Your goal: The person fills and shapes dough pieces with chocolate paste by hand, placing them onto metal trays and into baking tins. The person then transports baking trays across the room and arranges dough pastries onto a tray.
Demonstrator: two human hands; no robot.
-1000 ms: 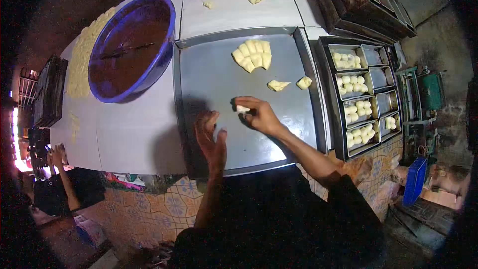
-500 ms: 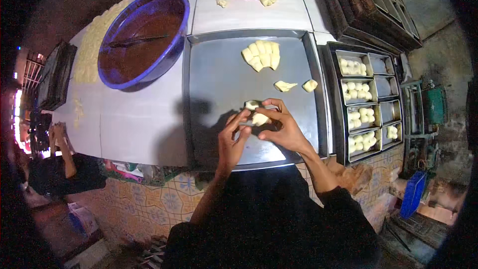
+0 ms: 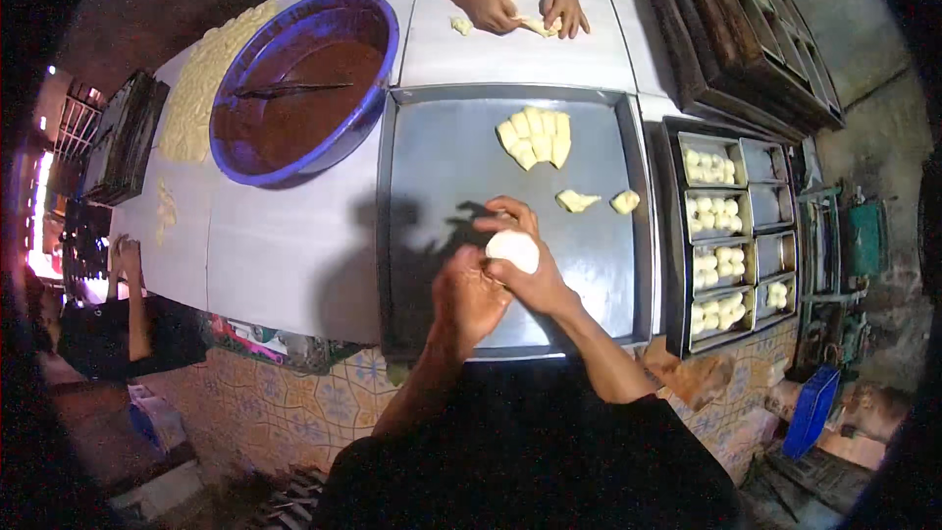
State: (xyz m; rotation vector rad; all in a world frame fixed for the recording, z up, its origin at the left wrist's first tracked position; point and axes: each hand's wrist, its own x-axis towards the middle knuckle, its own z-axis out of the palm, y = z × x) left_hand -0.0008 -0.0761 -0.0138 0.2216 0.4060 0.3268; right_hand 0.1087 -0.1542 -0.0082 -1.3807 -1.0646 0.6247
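Note:
A rounded, pale piece of dough [image 3: 513,250] sits in my right hand [image 3: 543,283], its fingers curled around it above the metal tray. My left hand [image 3: 471,299] is close beside the dough at its lower left. Motion smears the left fingers, so their grip is unclear. On the tray [image 3: 432,157] lies a cluster of dough pieces [image 3: 535,135] pressed side by side. Nearer to me on the tray are a flattened dough scrap [image 3: 577,201] and a small dough lump [image 3: 624,201].
A blue basin [image 3: 226,162] of brown filling, with a dark stick in it, stands left. Dough [image 3: 201,103] is spread beyond it. Baking pans [image 3: 748,191] with dough balls stand right, below stacked pans [image 3: 721,39]. Across the table, another person's hands [image 3: 525,10] work dough.
The dough between my hands now shows a smooth, rounded face. My left hand has drawn back from it toward me. The view has shifted, and the other person's hands have moved apart.

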